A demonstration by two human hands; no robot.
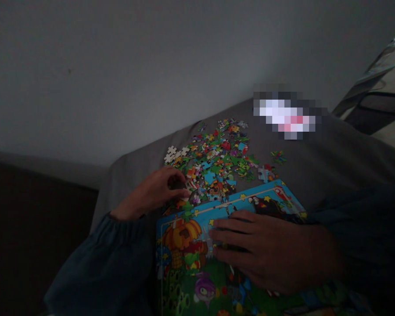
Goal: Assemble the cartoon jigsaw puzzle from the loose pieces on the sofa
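Apparently picking through puzzle pieces [210,177] on the far side of the picture board [197,267], with left hand [158,188] half-curled beside them, impossible to tell if holding one, and right hand [270,250] flat on the board, fingers outstretched, gripping nothing visible; next, probably calls for precise pinching.

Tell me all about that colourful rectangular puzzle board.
The colourful rectangular puzzle board has rounded far corners, a blue border with a pale inner line, and a printed scene: an orange pumpkin, yellow stars, a purple round character on dark green. Its material is hard to tell. It seems to lie flat on the grey cloth, beside the small multicoloured puzzle pieces. The bare right hand seems to rest on it. The near edge is out of view.
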